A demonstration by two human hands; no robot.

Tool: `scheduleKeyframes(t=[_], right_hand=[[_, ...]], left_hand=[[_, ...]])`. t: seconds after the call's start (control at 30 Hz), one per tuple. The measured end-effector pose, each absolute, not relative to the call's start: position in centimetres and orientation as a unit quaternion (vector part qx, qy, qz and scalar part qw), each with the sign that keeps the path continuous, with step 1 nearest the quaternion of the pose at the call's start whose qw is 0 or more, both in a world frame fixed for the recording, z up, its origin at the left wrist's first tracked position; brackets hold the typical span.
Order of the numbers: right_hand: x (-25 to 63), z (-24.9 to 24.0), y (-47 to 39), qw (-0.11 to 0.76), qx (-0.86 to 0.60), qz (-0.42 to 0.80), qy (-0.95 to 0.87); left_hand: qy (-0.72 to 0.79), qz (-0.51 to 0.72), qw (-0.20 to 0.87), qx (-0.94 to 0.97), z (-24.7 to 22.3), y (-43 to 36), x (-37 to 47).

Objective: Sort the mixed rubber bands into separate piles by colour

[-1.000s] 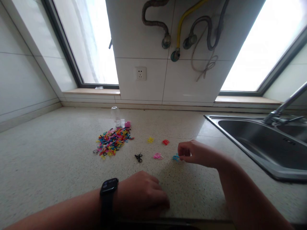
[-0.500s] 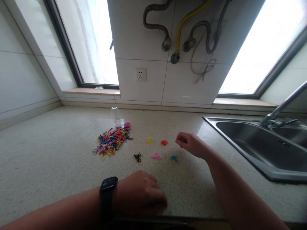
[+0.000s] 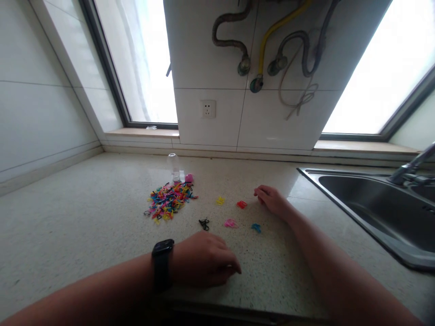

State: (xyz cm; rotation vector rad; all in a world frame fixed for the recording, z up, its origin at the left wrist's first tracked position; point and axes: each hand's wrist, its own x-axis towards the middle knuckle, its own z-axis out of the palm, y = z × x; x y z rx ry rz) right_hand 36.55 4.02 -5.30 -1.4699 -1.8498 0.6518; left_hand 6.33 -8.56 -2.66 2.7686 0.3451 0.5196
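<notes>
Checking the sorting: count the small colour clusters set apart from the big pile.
5: yellow and red in the far row, red nearest the right hand; black, pink and blue nearer, beyond the left hand. Others may lie under the hands.

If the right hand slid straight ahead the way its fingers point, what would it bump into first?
The right hand points left across the counter. Most likely it would first meet the small red bands just beyond its fingertips, then the yellow ones. Depth is hard to judge, so it might pass just behind them.
</notes>
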Motion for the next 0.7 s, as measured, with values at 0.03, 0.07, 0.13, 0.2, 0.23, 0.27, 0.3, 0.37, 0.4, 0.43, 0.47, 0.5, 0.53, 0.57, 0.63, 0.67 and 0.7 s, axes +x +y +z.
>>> scheduleKeyframes(t=[0.03,0.07,0.13,0.2,0.23,0.27,0.3,0.37,0.4,0.43,0.47,0.5,0.53,0.57,0.63,0.67,0.7], right_hand=[[36.7,-5.3,4.0,0.340,-0.564,0.253,-0.709],[36.7,-5.3,4.0,0.341,-0.563,0.254,-0.709],[36.9,-5.2,4.1,0.341,-0.564,0.255,-0.708],[37.0,-5.3,4.2,0.339,-0.566,0.257,-0.706],[37.0,-5.4,4.2,0.339,-0.567,0.258,-0.705],[37.1,-5.4,4.3,0.337,-0.567,0.260,-0.705],[37.1,-5.4,4.4,0.335,-0.566,0.262,-0.706],[37.2,-5.5,4.5,0.331,-0.566,0.264,-0.708],[37.2,-5.5,4.6,0.328,-0.566,0.265,-0.708],[37.2,-5.6,4.6,0.327,-0.567,0.266,-0.708],[37.2,-5.6,4.6,0.326,-0.568,0.267,-0.707],[37.3,-5.6,4.6,0.327,-0.567,0.267,-0.707],[37.3,-5.6,4.6,0.327,-0.567,0.269,-0.707],[37.3,-5.6,4.6,0.327,-0.566,0.270,-0.707],[37.2,-5.6,4.5,0.326,-0.565,0.271,-0.708],[37.2,-5.5,4.5,0.324,-0.564,0.272,-0.709],[37.2,-5.5,4.5,0.323,-0.565,0.272,-0.709]], left_hand=[[0.134,0.184,0.146,0.963,-2.3,-8.2,6.1],[0.148,0.188,0.136,0.961,-2.0,-7.7,5.7],[0.191,0.197,0.095,0.957,-1.4,-6.4,4.9],[0.253,0.212,0.038,0.943,-0.9,-4.8,3.9],[0.287,0.222,0.015,0.932,-0.8,-3.8,3.2],[0.318,0.232,-0.004,0.919,-0.8,-2.9,2.5],[0.347,0.240,-0.021,0.906,-0.8,-2.0,1.8],[0.397,0.249,-0.056,0.882,-1.2,-0.3,0.3],[0.416,0.249,-0.070,0.872,-1.4,0.4,-0.4],[0.432,0.245,-0.081,0.864,-1.7,1.0,-1.0],[0.443,0.240,-0.089,0.859,-2.0,1.4,-1.5],[0.450,0.235,-0.095,0.856,-2.3,1.8,-1.8],[0.455,0.229,-0.099,0.855,-2.6,2.0,-2.1],[0.458,0.224,-0.101,0.854,-2.8,2.1,-2.2],[0.458,0.216,-0.101,0.856,-3.2,2.2,-2.2],[0.457,0.213,-0.101,0.858,-3.3,2.2,-2.1],[0.455,0.211,-0.101,0.859,-3.4,2.2,-2.0]])
